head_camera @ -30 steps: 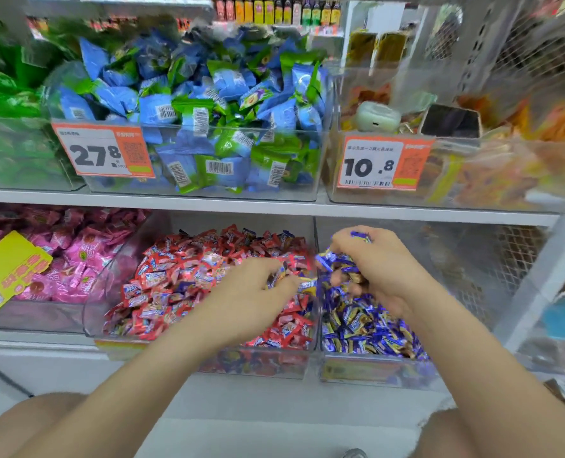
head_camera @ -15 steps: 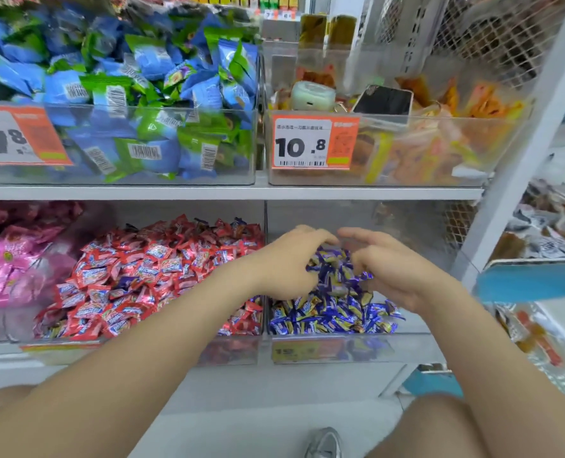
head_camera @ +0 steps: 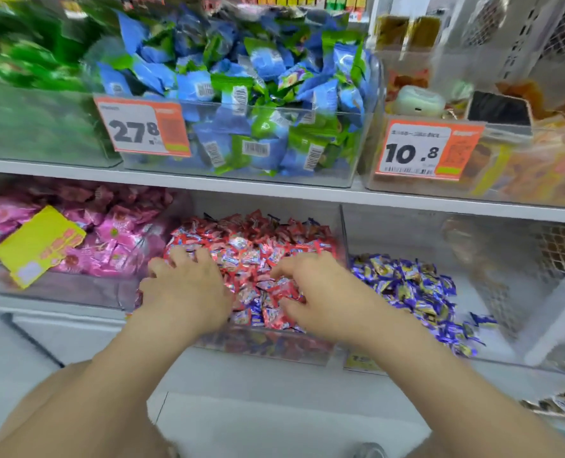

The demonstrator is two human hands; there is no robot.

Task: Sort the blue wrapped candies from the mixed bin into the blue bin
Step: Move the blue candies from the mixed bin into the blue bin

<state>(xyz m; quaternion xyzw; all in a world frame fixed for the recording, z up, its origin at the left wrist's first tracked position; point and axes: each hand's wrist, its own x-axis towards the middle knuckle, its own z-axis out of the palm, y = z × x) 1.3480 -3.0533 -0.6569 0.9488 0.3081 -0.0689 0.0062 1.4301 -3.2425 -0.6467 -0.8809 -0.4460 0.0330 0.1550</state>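
Orange price tags on the upper shelf read 27.8 point(head_camera: 142, 130) at upper left and 10.8 point(head_camera: 426, 150) at upper right. At centre frame both hands are in the mixed bin point(head_camera: 268, 350) of red sweets. The left hand point(head_camera: 188, 292) lies flat with fingers spread, holding nothing. The right hand point(head_camera: 327, 292) has its fingertips dug in, so I cannot tell its hold. A few glossy blue wrapped candies point(head_camera: 256, 314) show between the hands, left of the blue bin point(head_camera: 502, 345).

Mixed bin candies point(head_camera: 251, 252) red, few blue; blue bin candies point(head_camera: 413, 289) blue-gold; neighbouring packets point(head_camera: 109, 246) pink.
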